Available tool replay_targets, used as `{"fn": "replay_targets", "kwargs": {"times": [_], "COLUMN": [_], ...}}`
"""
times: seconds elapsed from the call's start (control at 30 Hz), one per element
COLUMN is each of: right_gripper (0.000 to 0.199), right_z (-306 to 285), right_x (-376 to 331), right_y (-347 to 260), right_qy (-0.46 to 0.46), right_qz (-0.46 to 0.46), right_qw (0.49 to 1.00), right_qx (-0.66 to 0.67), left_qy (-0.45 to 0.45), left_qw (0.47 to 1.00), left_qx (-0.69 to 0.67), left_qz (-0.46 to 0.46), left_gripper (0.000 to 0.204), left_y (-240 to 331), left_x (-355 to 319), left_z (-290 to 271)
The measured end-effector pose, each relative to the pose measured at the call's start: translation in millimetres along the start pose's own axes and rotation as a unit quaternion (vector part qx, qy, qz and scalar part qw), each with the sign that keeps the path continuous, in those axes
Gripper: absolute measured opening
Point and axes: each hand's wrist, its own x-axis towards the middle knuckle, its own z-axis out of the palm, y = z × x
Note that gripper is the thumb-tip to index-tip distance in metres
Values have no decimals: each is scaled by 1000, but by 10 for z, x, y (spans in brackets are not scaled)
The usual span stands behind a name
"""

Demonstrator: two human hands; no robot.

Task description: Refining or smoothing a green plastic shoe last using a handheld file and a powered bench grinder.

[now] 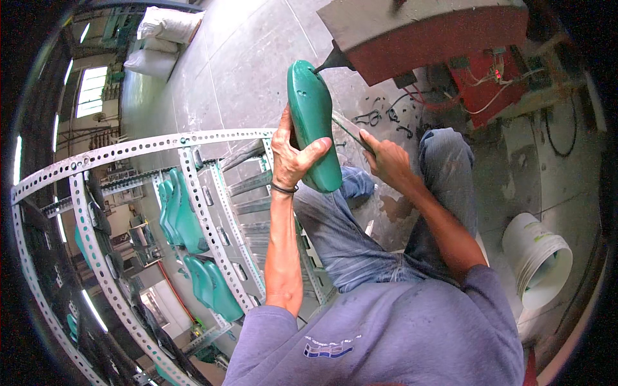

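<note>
My left hand (290, 154) grips a green shoe-sole-shaped piece (314, 122), its thumb across the front face and its fingers behind the left edge. The piece stands nearly upright, its upper end against the dark pointed nozzle (333, 60) of a machine; whether they touch is hard to tell. My right hand (388, 161) is closed around a thin, long-bladed knife (353, 132), slanting up left with its tip by the piece's right edge. Part of the blade may be hidden behind the piece.
A perforated metal rack (187, 138) at left holds several green sole-shaped pieces (182, 212). The red and grey machine (438, 42) overhangs at upper right, with loose wires. Dark scraps (370, 117) lie on the floor. A white bucket (537, 257) lies at right; white sacks (161, 38) sit far left.
</note>
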Motion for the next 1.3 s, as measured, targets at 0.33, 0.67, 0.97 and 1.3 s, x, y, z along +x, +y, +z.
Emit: {"fn": "replay_targets", "kwargs": {"times": [0.33,0.67,0.97,1.3], "right_gripper": [53,49,55,52], "right_z": [4,12,-16,-28], "right_x": [-11,7,14,-12], "right_y": [-37,-17,-19,-22], "right_qy": [-22,-9,-28,-17], "right_qz": [-5,-7,4,-12], "right_qw": [1000,1000,999,1000], "right_qx": [-5,-3,-26,-9], "left_qy": [6,25,46,17], "left_qw": [1000,999,997,1000], "left_qx": [18,30,-52,-18], "left_qz": [11,14,-27,-14], "left_gripper": [85,74,67,68], "left_y": [-14,13,50,4], "left_x": [-21,-27,-37,23], "left_z": [-12,28,87,-38]}}
